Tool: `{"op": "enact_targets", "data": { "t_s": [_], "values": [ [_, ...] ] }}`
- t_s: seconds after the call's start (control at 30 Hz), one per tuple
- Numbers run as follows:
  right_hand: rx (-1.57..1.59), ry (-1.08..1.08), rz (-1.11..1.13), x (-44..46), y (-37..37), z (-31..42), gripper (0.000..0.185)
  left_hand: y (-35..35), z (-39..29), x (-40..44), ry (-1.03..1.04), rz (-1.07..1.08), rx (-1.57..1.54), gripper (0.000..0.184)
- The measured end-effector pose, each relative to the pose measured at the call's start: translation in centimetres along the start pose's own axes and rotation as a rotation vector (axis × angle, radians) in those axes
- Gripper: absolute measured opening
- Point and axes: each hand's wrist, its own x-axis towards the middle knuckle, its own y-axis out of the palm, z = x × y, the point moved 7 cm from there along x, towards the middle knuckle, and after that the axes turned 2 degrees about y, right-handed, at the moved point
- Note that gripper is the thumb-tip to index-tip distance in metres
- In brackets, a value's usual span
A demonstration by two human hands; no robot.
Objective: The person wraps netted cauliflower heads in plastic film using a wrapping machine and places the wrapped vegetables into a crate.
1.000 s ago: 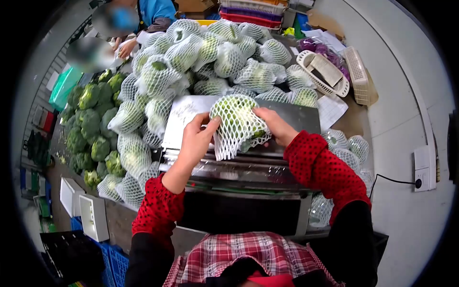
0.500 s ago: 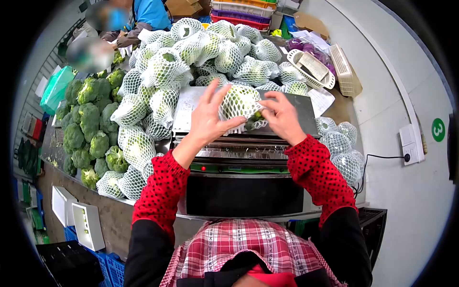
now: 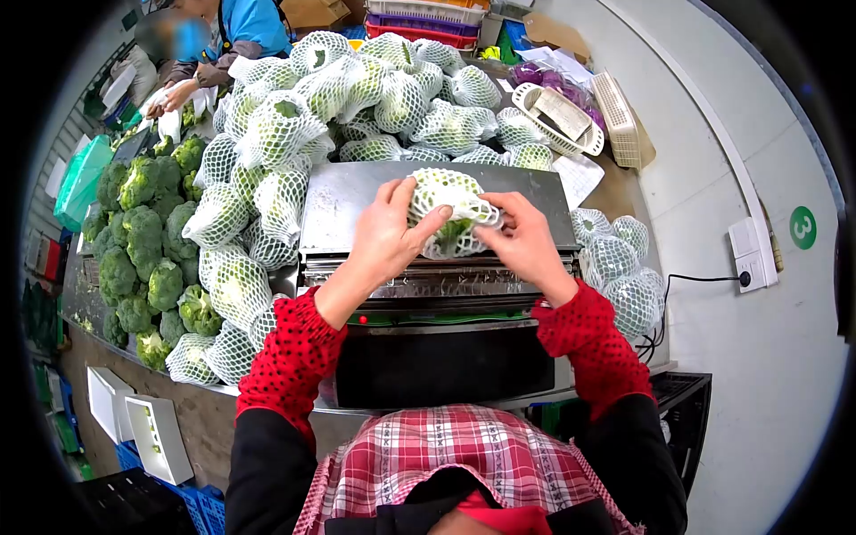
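Between my hands is a pale green vegetable in a white foam net (image 3: 453,201), held over the front of a metal-topped wrapping machine (image 3: 357,192). My left hand (image 3: 390,234) grips its left side, with the thumb across the front. At the right edge, my right hand (image 3: 522,239) has its thumb and fingers closed on the net. Darker green shows through the net's opening, which faces me. Exactly which vegetable it is, I cannot tell.
Behind and left of the machine rises a heap of netted vegetables (image 3: 285,129). Bare broccoli heads (image 3: 143,236) lie farther left. Clear-wrapped netted pieces (image 3: 629,294) sit at the right, near a power cord (image 3: 700,278). A white basket (image 3: 557,120) stands back right; a co-worker (image 3: 250,31) is back left.
The vegetable has turned so the net's opening faces me more. My right hand has closed in on the net's edge. The whole view has shifted slightly, and the co-worker's hands have moved.
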Motion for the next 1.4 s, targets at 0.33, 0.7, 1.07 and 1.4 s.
{"op": "enact_targets", "data": {
  "t_s": [0.33, 0.7, 1.07, 1.4],
  "values": [
    [0.527, 0.134, 0.095, 1.4, 2.4, 0.0, 0.051, -2.2, -1.1, -1.6, 0.182, -0.174, 0.139, 0.067],
    [-0.089, 0.280, -0.003, -4.6, -5.0, -3.6, 0.034, -8.9, 5.7, -7.9, -0.152, -0.135, 0.195, 0.039],
    [-0.551, 0.386, 0.171, -5.4, -0.6, -7.4, 0.032, -6.3, 8.4, -9.0, -0.383, 0.306, 0.755, 0.047],
    [0.189, 0.360, 0.123, -9.5, -8.0, 1.9, 0.018, -15.0, 3.1, -8.2, -0.434, 0.256, -0.333, 0.025]
  ]
}}
